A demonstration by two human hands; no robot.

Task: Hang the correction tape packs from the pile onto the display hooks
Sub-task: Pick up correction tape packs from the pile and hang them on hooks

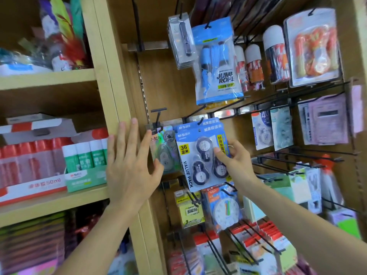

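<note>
While the right hand [236, 161] pinches the tilted correction tape pack [190, 155], left hand [129, 165] splayed open, its hole may miss the hook [200, 121].

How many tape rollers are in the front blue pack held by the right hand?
3 in the front blue pack: one roller upper middle, one lower left, one lower right, partly behind the right hand. The packs behind may hide more.

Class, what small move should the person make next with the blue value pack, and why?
Probably nudge the blue cardboard correction tape value pack up and onto the black wire hook: the right hand pinches its edge; its top hole seems just below the hook's tip.
</note>
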